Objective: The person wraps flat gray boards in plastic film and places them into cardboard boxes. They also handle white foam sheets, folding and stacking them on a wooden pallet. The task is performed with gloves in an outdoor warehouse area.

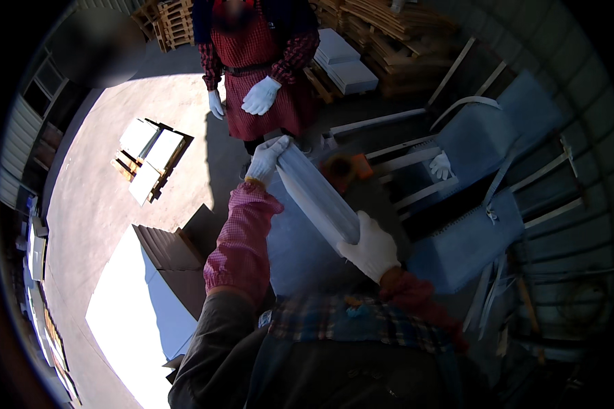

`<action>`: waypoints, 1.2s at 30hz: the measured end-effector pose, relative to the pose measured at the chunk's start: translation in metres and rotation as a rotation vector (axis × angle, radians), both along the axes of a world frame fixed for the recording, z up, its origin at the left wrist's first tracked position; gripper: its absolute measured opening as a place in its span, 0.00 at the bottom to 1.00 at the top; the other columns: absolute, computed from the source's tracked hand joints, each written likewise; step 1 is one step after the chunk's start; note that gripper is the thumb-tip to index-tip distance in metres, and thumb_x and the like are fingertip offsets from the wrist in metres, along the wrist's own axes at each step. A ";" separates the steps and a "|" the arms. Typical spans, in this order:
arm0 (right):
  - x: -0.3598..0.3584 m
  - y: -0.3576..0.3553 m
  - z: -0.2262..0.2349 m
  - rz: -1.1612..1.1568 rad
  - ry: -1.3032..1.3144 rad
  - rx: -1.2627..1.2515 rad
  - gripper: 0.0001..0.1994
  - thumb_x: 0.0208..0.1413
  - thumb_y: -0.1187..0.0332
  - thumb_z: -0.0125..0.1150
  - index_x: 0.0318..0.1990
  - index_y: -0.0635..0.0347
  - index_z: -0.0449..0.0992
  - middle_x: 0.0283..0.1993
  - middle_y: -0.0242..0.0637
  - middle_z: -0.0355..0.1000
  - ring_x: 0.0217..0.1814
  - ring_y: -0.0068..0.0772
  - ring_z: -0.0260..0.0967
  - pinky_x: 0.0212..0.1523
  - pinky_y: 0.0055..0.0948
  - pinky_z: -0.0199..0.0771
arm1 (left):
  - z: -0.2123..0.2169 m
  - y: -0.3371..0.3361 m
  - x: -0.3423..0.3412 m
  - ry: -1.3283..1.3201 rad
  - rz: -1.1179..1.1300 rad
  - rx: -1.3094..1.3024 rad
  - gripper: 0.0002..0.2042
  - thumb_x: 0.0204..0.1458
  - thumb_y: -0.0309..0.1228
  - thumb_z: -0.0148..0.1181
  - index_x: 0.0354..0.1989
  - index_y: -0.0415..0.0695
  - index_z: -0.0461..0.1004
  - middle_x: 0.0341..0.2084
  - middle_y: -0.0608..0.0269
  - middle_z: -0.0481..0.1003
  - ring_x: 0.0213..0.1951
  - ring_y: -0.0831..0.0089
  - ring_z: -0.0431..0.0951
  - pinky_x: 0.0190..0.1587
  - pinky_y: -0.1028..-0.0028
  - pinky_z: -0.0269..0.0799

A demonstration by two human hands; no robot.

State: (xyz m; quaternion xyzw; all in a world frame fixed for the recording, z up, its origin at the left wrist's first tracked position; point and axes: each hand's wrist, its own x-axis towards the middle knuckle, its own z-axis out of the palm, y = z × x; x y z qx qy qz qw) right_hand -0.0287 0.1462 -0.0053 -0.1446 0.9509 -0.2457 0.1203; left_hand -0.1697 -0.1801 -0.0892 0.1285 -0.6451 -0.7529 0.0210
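Note:
Between my two hands a long, pale roll of what looks like clear plastic film (317, 198) slants from upper left to lower right. My left hand (269, 158), in a white glove, is closed round its far end. My right hand (372, 249), gloved too, grips the near end, its thumb lying along the roll. Below the roll is a grey-blue flat surface (290, 252). An orange object (360, 165) with a dark round part sits just beyond the roll, too blurred to name.
A co-worker in a red apron (269, 126) stands ahead, wearing white gloves. To the right are blue-grey panels (474, 146), metal bars and a loose white glove (441, 165). A large white stack (133, 320) stands at left; a loaded pallet (153, 157) lies beyond.

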 end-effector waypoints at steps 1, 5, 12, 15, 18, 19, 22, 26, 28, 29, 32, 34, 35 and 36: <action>-0.003 0.001 0.003 -0.002 -0.011 -0.004 0.37 0.52 0.52 0.67 0.65 0.61 0.63 0.56 0.54 0.72 0.51 0.61 0.77 0.50 0.50 0.79 | 0.004 0.003 -0.002 -0.012 0.015 0.100 0.18 0.63 0.41 0.64 0.52 0.39 0.81 0.38 0.63 0.82 0.42 0.74 0.80 0.48 0.71 0.75; -0.011 -0.001 0.016 -0.012 -0.030 -0.020 0.35 0.52 0.52 0.66 0.64 0.62 0.64 0.55 0.57 0.72 0.51 0.62 0.76 0.51 0.51 0.78 | -0.002 0.000 -0.017 -0.007 0.056 0.084 0.19 0.63 0.40 0.64 0.53 0.37 0.81 0.39 0.63 0.82 0.39 0.73 0.80 0.48 0.72 0.75; -0.009 -0.012 0.010 0.020 0.018 -0.045 0.40 0.51 0.54 0.66 0.67 0.68 0.60 0.57 0.60 0.72 0.54 0.62 0.75 0.55 0.49 0.77 | 0.011 0.006 0.003 -0.034 0.116 0.058 0.20 0.66 0.43 0.59 0.54 0.39 0.80 0.39 0.63 0.82 0.41 0.70 0.80 0.51 0.70 0.74; -0.006 -0.006 -0.001 -0.003 0.028 -0.087 0.41 0.50 0.55 0.66 0.68 0.70 0.60 0.59 0.61 0.71 0.57 0.62 0.74 0.57 0.49 0.75 | 0.031 0.021 0.006 -0.100 0.097 -0.057 0.25 0.62 0.50 0.63 0.54 0.40 0.81 0.42 0.60 0.81 0.44 0.69 0.78 0.54 0.68 0.71; 0.004 -0.008 -0.004 -0.002 0.025 -0.067 0.40 0.50 0.56 0.67 0.67 0.69 0.61 0.61 0.60 0.70 0.60 0.61 0.72 0.59 0.49 0.73 | 0.040 0.022 0.019 -0.121 0.138 -0.039 0.25 0.61 0.50 0.63 0.55 0.41 0.81 0.45 0.57 0.81 0.47 0.68 0.79 0.55 0.68 0.72; 0.006 -0.010 -0.004 0.028 0.026 -0.085 0.40 0.50 0.56 0.67 0.67 0.69 0.61 0.60 0.60 0.70 0.59 0.62 0.72 0.59 0.49 0.74 | 0.037 0.019 0.023 -0.104 0.175 -0.057 0.25 0.62 0.50 0.63 0.56 0.41 0.80 0.46 0.55 0.81 0.48 0.66 0.80 0.55 0.66 0.73; 0.003 -0.002 -0.015 0.029 0.038 -0.146 0.39 0.50 0.56 0.67 0.67 0.68 0.61 0.58 0.60 0.71 0.57 0.62 0.73 0.57 0.49 0.75 | 0.044 0.028 0.027 -0.067 0.263 -0.474 0.29 0.62 0.52 0.59 0.62 0.41 0.75 0.52 0.48 0.80 0.53 0.54 0.80 0.58 0.60 0.73; -0.005 0.008 -0.026 0.031 0.062 -0.093 0.38 0.50 0.54 0.67 0.65 0.67 0.63 0.56 0.59 0.72 0.54 0.63 0.75 0.54 0.51 0.76 | 0.087 0.069 0.051 0.435 0.374 -1.405 0.27 0.52 0.48 0.65 0.54 0.42 0.73 0.48 0.57 0.77 0.51 0.58 0.73 0.58 0.59 0.64; -0.002 -0.001 -0.009 0.050 0.052 -0.027 0.38 0.50 0.52 0.67 0.64 0.66 0.64 0.56 0.59 0.73 0.55 0.63 0.75 0.54 0.52 0.76 | 0.103 0.099 0.075 0.682 0.235 -1.410 0.25 0.52 0.48 0.65 0.50 0.41 0.76 0.48 0.56 0.77 0.54 0.56 0.72 0.60 0.55 0.62; -0.005 0.002 -0.007 0.037 0.054 -0.010 0.38 0.51 0.49 0.67 0.63 0.66 0.65 0.56 0.58 0.73 0.55 0.63 0.75 0.54 0.52 0.76 | 0.102 0.119 0.079 0.762 0.105 -1.375 0.21 0.55 0.49 0.62 0.46 0.42 0.79 0.46 0.55 0.78 0.52 0.57 0.73 0.61 0.54 0.62; -0.004 -0.003 0.014 0.028 -0.043 -0.059 0.40 0.53 0.40 0.65 0.62 0.64 0.66 0.58 0.58 0.72 0.56 0.63 0.74 0.55 0.51 0.75 | 0.094 0.153 0.098 0.428 -0.501 -1.506 0.20 0.62 0.49 0.55 0.30 0.47 0.84 0.32 0.58 0.82 0.40 0.61 0.78 0.58 0.57 0.64; -0.008 0.003 0.012 -0.001 -0.046 -0.059 0.42 0.51 0.35 0.66 0.61 0.63 0.66 0.58 0.58 0.72 0.58 0.63 0.73 0.57 0.51 0.74 | 0.079 0.159 0.089 0.743 -0.299 -1.305 0.22 0.63 0.48 0.54 0.21 0.49 0.83 0.21 0.62 0.79 0.30 0.62 0.76 0.54 0.61 0.65; -0.009 0.002 0.017 -0.015 -0.050 -0.054 0.43 0.50 0.36 0.67 0.60 0.64 0.66 0.57 0.58 0.72 0.58 0.63 0.73 0.56 0.51 0.74 | 0.072 0.160 0.082 0.788 -0.258 -1.362 0.20 0.60 0.46 0.57 0.20 0.49 0.82 0.20 0.64 0.79 0.28 0.62 0.74 0.49 0.64 0.67; -0.007 0.002 0.018 -0.025 -0.065 -0.045 0.43 0.49 0.36 0.68 0.60 0.65 0.66 0.57 0.59 0.72 0.58 0.63 0.73 0.55 0.52 0.73 | 0.071 0.162 0.083 0.797 -0.251 -1.344 0.20 0.60 0.46 0.58 0.19 0.49 0.82 0.20 0.64 0.79 0.28 0.62 0.74 0.48 0.64 0.67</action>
